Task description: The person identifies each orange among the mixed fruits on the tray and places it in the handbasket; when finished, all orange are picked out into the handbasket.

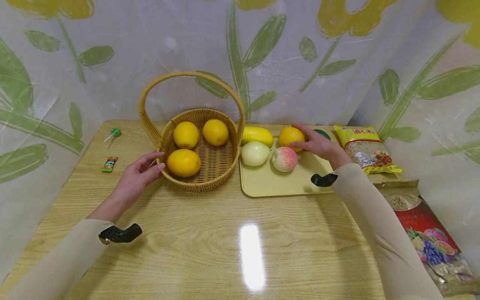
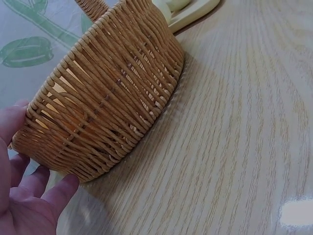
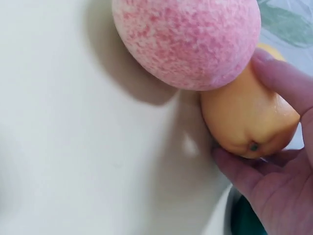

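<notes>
In the head view my left hand (image 1: 140,173) is at the left side of a wicker basket (image 1: 221,181). Its relaxed, spread fingers (image 2: 63,191) touch the woven outer wall. Two orange-yellow round fruits (image 1: 186,134) and a longer yellow-orange fruit (image 1: 183,163) lie inside. On the right, my right hand (image 1: 318,143) holds an orange (image 1: 291,138) over the back of a pale yellow tray (image 1: 277,188), thumb on one side and fingers on the other. A pink-speckled peach (image 3: 190,39) sits right beside this orange. A pale green-white fruit (image 1: 255,153) and a long yellow fruit (image 1: 258,136) are left of it.
A dark green round thing (image 1: 321,133) shows partly behind my right hand. Farther right lie a yellow food packet (image 1: 365,150) and a red-and-gold bag (image 1: 427,229). A green lollipop (image 1: 116,132) and a small wrapped sweet (image 1: 109,164) are at the left. The basket's handle (image 1: 183,74) arches high.
</notes>
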Tool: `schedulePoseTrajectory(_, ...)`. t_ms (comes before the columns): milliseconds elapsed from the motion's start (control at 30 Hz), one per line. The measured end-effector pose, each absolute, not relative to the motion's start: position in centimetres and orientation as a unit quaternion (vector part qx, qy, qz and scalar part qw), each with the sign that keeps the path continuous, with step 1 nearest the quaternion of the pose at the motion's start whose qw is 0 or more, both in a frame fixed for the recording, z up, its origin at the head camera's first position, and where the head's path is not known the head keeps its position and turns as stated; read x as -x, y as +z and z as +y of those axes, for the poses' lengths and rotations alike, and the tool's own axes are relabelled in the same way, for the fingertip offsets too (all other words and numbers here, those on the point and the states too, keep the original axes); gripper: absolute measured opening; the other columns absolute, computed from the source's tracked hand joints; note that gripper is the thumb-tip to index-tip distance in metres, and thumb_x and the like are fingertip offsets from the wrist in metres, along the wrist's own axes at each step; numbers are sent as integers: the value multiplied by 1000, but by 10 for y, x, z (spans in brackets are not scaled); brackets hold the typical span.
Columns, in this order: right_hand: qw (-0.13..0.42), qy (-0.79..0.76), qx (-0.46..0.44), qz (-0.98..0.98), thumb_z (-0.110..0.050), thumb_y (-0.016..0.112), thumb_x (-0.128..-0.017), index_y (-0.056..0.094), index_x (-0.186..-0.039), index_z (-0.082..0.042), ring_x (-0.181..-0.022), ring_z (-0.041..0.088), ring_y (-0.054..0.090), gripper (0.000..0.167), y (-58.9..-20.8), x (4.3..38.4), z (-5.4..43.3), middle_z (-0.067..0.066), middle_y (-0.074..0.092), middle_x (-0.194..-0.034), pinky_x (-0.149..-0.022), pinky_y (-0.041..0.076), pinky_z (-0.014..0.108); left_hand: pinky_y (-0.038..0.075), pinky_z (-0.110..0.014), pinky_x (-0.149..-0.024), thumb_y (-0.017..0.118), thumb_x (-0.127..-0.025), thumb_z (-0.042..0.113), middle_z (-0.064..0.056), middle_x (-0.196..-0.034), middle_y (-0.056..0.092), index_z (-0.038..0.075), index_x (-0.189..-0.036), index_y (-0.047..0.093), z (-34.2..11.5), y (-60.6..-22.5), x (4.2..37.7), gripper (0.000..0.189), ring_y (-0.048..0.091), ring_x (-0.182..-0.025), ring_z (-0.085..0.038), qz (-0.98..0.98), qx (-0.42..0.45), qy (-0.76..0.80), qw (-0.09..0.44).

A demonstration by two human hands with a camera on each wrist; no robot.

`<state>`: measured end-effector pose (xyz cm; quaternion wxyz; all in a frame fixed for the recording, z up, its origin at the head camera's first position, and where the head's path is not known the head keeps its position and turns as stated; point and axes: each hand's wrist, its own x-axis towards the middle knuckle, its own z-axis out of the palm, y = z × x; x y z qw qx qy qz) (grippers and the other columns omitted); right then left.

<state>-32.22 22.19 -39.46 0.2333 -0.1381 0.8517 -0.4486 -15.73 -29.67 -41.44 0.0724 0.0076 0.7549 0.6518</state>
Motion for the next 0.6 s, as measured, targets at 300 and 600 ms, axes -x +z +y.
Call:
schedulePoseTrajectory(300,159,-418,144,883,-37,63,-96,22,-157,-20,-128,36,37,75,-378,310,219,17,30,-153,-112,30,53,47,-16,-95,59,-99,30,-14,-163,11,6,-148,40,-296,-414,156,57,16,-147,-33,759,-8,647,73)
schedulePoseTrajectory(600,80,-428,171,884,-32,67,-94,32,-153,-16,-119,33,46,70,-342,286,196,16,43,-144,-103,41,48,47,-13,-93,59,-99,30,-12,-163,12,8,-148,41,-296,-415,157,56,15,-147,-32,759,-10,648,67)
